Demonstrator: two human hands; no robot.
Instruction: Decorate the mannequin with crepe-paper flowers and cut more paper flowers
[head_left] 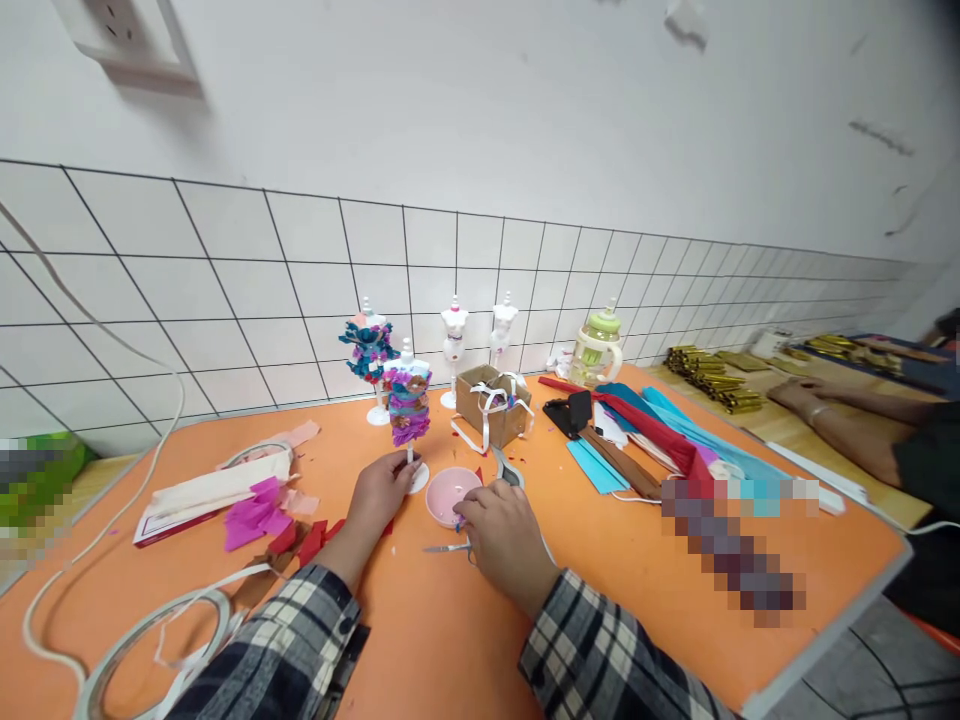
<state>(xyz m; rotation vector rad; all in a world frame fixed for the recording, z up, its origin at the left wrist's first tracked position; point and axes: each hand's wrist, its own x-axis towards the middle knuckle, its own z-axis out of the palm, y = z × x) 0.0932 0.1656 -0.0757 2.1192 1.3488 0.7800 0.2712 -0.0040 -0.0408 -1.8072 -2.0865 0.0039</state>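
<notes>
My left hand [379, 497] rests on the orange table [450, 640] with its fingers curled round the white base of a small mannequin stand [409, 410] dressed in blue and purple paper. My right hand [504, 535] lies fingers closed beside a pink round dish [448, 493], pinching a small blue and purple bit at the dish's rim. Thin tweezers [444, 548] lie just left of that hand. Scissors [506, 468] lie behind it.
A second dressed mannequin [369, 350], two bare white ones [454, 335], a cardboard box with ribbon [491, 405] and a green cup [600, 350] stand at the back. Paper scraps [259, 515], ribbon rolls [150, 640] at left. Coloured sheets [645, 430] at right, and another person's arm [840, 410].
</notes>
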